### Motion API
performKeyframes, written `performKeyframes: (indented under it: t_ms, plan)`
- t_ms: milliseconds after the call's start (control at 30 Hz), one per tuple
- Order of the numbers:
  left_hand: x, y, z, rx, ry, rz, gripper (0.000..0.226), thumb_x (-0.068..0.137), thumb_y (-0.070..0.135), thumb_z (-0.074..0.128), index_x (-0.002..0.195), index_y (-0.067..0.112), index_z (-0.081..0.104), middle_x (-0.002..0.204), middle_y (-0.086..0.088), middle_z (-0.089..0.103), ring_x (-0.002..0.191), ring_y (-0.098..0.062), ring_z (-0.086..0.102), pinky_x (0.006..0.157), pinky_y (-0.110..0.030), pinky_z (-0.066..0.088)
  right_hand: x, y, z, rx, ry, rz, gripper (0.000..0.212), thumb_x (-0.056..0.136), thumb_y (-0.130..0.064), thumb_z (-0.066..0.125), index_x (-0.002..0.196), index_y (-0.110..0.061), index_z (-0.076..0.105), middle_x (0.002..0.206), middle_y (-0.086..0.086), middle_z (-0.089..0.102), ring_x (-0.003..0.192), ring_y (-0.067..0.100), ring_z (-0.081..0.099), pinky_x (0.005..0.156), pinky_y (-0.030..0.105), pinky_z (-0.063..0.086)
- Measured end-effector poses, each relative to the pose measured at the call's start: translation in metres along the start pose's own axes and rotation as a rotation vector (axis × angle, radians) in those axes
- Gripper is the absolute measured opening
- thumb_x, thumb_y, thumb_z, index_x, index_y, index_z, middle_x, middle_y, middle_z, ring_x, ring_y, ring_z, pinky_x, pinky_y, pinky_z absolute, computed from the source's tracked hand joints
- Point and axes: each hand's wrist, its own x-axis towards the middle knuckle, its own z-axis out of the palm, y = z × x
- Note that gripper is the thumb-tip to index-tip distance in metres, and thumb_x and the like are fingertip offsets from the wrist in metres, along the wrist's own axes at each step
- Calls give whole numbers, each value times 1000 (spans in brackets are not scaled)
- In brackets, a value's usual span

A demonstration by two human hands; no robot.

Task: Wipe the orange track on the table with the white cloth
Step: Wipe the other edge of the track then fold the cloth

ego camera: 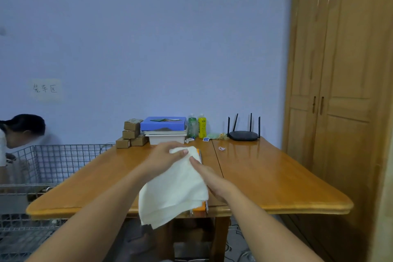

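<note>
A white cloth (pixel 176 187) lies draped along the middle of the wooden table (pixel 265 176), its near end hanging over the front edge. It covers most of the orange track (pixel 201 207); only a short orange piece shows at the near end and a sliver at the far end. My left hand (pixel 164 156) grips the cloth's far end, thumb on top. My right hand (pixel 209 178) rests against the cloth's right side, fingers stretched along it; whether it holds the track underneath is hidden.
At the table's back stand small cardboard boxes (pixel 131 134), a blue box on white trays (pixel 163 125), two bottles (pixel 197 126) and a black router (pixel 243 134). A wire basket (pixel 53 161) and a person are at the left. A wooden wardrobe (pixel 340 91) fills the right.
</note>
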Motion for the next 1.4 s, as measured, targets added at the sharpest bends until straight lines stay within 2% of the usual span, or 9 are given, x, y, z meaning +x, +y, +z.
performKeyframes:
  t_ms: [233, 467, 600, 767, 967, 1100, 1200, 1300, 1400]
  plan:
    - [25, 26, -10, -150, 252, 45, 20, 98, 41, 64, 112, 29, 73, 110, 12, 71, 100, -11, 67, 79, -28, 53, 4, -31, -21, 68, 36, -122, 51, 80, -32, 85, 124, -13, 67, 114, 4, 76, 107, 24, 72, 96, 41, 56]
    - [38, 17, -13, -194, 114, -100, 35, 84, 58, 73, 112, 36, 71, 107, 10, 76, 97, -13, 73, 90, -42, 59, 8, -79, -54, -88, 171, -262, 27, 82, -22, 83, 107, -14, 77, 102, 6, 78, 94, 26, 75, 80, 38, 58]
    - [39, 20, -3, -303, 55, -106, 34, 95, 53, 60, 108, 25, 77, 102, 7, 80, 93, -13, 76, 91, -42, 58, 11, -105, -65, -218, 135, -253, 26, 81, -21, 84, 105, -12, 78, 99, 8, 79, 92, 27, 76, 81, 40, 59]
    - [52, 15, 11, -365, 238, -87, 35, 98, 58, 51, 115, 33, 68, 106, 8, 76, 99, -17, 71, 90, -46, 57, 17, -114, -76, -124, 218, -339, 25, 83, -20, 83, 106, -17, 76, 102, 3, 78, 84, 16, 75, 68, 26, 57]
    - [73, 21, 27, -530, 369, -115, 37, 101, 56, 47, 124, 32, 62, 112, 4, 74, 102, -20, 70, 93, -50, 56, 34, -71, -67, 196, 263, -247, 55, 76, -45, 84, 124, -27, 65, 115, -1, 75, 103, 18, 73, 89, 41, 57]
    - [80, 24, 36, -580, 379, -169, 37, 102, 55, 47, 127, 31, 60, 116, 2, 70, 106, -23, 67, 97, -53, 53, 33, -53, -51, 309, 246, -173, 33, 90, -40, 75, 118, -24, 66, 102, -5, 79, 94, 16, 75, 76, 35, 56]
    - [82, 22, 42, -548, 368, -174, 37, 102, 55, 45, 128, 31, 58, 117, 3, 69, 107, -22, 65, 98, -52, 52, 44, -43, -52, 353, 332, -181, 33, 92, -32, 74, 120, -18, 68, 104, 0, 79, 96, 20, 75, 83, 41, 59]
    - [81, 17, 45, -474, 355, -150, 35, 102, 55, 44, 123, 31, 59, 111, 2, 70, 101, -21, 67, 85, -44, 55, 51, -46, -58, 312, 489, -267, 19, 99, -30, 64, 116, -22, 69, 106, 1, 78, 98, 23, 74, 90, 48, 58]
    - [82, 9, 47, -438, 346, -137, 31, 104, 51, 43, 116, 30, 62, 105, 0, 73, 94, -23, 71, 74, -37, 55, 51, -56, -66, 112, 602, -358, 16, 103, -32, 55, 113, -28, 67, 104, -6, 75, 97, 14, 71, 80, 35, 56]
